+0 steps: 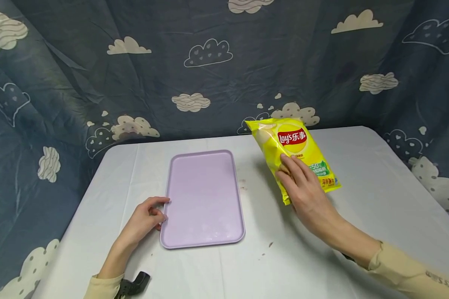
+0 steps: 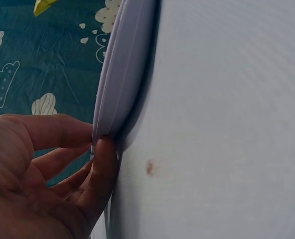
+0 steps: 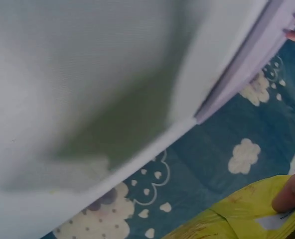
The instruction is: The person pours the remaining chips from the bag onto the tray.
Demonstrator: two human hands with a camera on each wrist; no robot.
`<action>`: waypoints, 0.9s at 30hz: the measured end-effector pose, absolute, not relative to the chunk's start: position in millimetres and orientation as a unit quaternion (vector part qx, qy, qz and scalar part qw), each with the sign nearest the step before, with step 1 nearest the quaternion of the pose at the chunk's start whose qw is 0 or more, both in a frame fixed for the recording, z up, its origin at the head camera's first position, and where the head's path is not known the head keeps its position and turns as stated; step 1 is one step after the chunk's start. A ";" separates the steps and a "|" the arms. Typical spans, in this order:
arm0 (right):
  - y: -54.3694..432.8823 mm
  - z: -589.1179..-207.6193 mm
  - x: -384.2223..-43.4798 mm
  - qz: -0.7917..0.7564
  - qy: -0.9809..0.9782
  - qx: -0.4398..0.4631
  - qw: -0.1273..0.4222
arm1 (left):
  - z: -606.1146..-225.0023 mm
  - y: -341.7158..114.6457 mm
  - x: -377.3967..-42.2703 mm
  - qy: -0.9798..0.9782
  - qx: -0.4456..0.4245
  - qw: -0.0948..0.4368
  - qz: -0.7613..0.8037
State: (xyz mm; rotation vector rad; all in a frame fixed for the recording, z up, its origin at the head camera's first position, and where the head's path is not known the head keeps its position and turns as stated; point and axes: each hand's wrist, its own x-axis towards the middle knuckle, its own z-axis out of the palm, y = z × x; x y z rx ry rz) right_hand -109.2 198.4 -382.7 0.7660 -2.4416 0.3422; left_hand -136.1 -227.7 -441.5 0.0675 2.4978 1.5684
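Note:
A purple tray (image 1: 203, 199) with a raised rim lies on the white table. My left hand (image 1: 144, 220) is at its left edge, and the left wrist view shows thumb and index finger pinching the rim (image 2: 120, 74). To the right of the tray, my right hand (image 1: 308, 197) grips a yellow Lay's potato chip bag (image 1: 314, 145) by its side, above the tabletop. The bag is tilted, its printed front upward. In the right wrist view only part of the chip bag (image 3: 237, 211) shows at the bottom, with fingertips on it.
The white table (image 1: 359, 166) carries a few small brown marks. Behind it and at both sides hangs a dark blue curtain (image 1: 164, 74) printed with clouds. A black strap device (image 1: 134, 284) sits at the left wrist.

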 end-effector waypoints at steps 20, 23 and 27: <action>181.0 -357.2 -86.9 0.189 -0.876 0.286 0.340 | -443.2 -227.5 -135.3 0.847 0.016 0.091 0.523; 179.8 -356.1 -86.2 0.197 -0.865 0.293 0.357 | -443.1 -227.2 -135.2 0.846 0.016 0.090 0.525; 178.2 -353.2 -85.4 0.207 -0.851 0.298 0.380 | -442.6 -226.9 -135.6 0.846 0.018 0.088 0.526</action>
